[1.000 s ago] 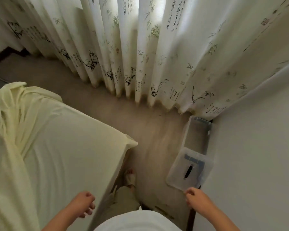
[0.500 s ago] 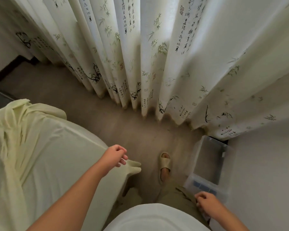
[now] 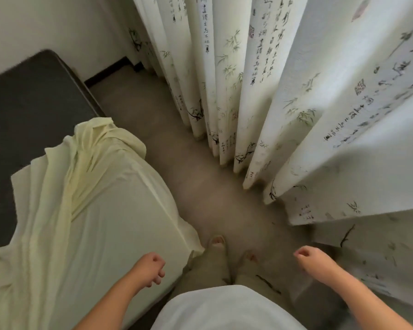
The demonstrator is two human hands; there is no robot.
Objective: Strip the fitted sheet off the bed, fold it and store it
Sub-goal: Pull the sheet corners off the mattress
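A pale yellow fitted sheet [image 3: 86, 210] still covers the near part of the bed, stretched over the near corner. Its far edge is bunched back in folds [image 3: 93, 136], baring the dark grey mattress [image 3: 26, 101] beyond. My left hand [image 3: 150, 267] hovers above the sheet close to the near corner, fingers loosely curled, holding nothing. My right hand [image 3: 312, 260] hangs over the floor to the right, also loosely curled and empty.
Long white curtains [image 3: 260, 91] printed with bamboo and calligraphy hang along the right and reach the floor. A narrow strip of beige floor [image 3: 200, 182] runs between bed and curtains. My feet in sandals [image 3: 217, 244] stand beside the bed corner. A white wall is at top left.
The view has swung left: the clear storage box has left the frame and the bare mattress has come in. My left hand has drawn back from the sheet corner; my right hand has lifted.
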